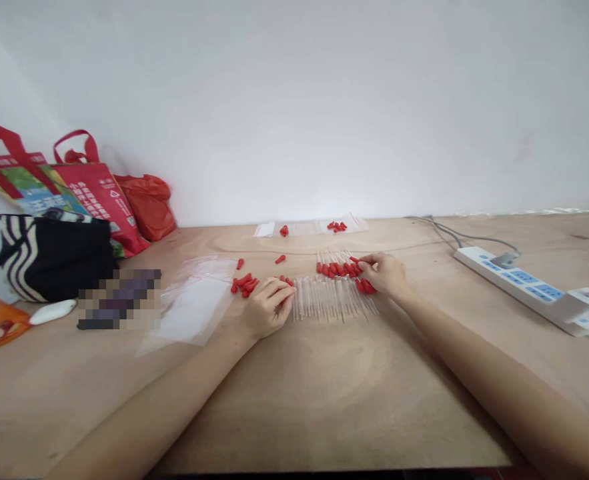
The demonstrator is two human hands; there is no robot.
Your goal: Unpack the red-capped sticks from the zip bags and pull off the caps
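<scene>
My right hand [387,272] pinches a glass dropper by its red rubber bulb [355,260], at the right end of a row of droppers [331,269] with red bulbs towards me and thin glass tips pointing away. Nearer me lies a row of bare glass dropper tubes [327,298], side by side. My left hand [269,308] rests at the left end of these tubes, fingers curled together; what they hold, if anything, is hidden. Red bulbs show just behind its fingertips. A loose pile of red bulbs [247,285] lies left of it, and more bulbs [366,286] lie under my right hand.
Clear plastic bags [194,300] lie on the left. At the wall are another bag [344,223] and red bulbs [284,231]. A power strip [529,287] with cables stands right. Shopping bags [99,193] and a black striped bag [64,257] fill the far left.
</scene>
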